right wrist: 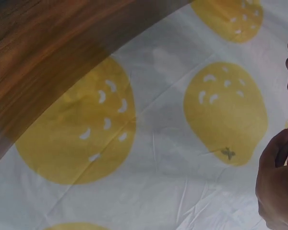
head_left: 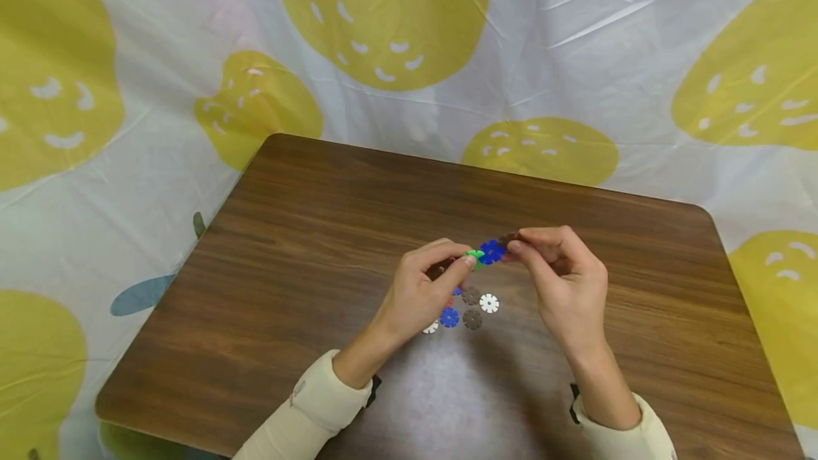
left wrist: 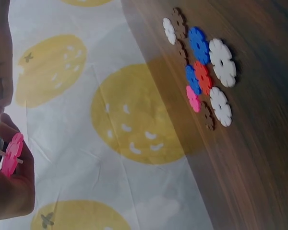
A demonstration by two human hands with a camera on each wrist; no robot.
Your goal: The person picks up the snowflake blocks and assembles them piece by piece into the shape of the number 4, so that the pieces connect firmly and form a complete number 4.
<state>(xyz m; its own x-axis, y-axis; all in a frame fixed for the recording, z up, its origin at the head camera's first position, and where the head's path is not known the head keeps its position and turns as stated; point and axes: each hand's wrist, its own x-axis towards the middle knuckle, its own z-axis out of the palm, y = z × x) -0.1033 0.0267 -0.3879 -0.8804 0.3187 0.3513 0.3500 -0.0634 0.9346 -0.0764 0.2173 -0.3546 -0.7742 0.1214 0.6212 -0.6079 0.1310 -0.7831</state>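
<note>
Head view: above the table (head_left: 319, 233), the left hand (head_left: 418, 297) pinches a small cluster with a green disc (head_left: 474, 258) at its right end. The right hand (head_left: 565, 286) pinches a brown disc (head_left: 509, 240) against the blue disc (head_left: 491, 252) that sits next to the green one. This looks like the joining step: a notched disc is being slotted onto the chain held in the air. The next move likely calls for lining notch to notch and pressing the brown disc home while the left hand steadies the cluster. Loose discs lie on the table just near of the hands: here I count 2 white, 2 brown and 1 blue, with more hidden under the left hand.

Left wrist view: the pile (left wrist: 201, 67) shows fully, with 3 white, about 4 brown, 2 blue, 1 red and 1 pink; some overlap, so the brown count is unsure. The left fingers curl round a pink disc (left wrist: 12, 153) in the held cluster.

Right wrist view: only the edge of the right hand shows, fingers bent around a sliver of blue; the grip itself is mostly out of frame. The pear-print cloth (right wrist: 149, 158) fills the rest.
</note>
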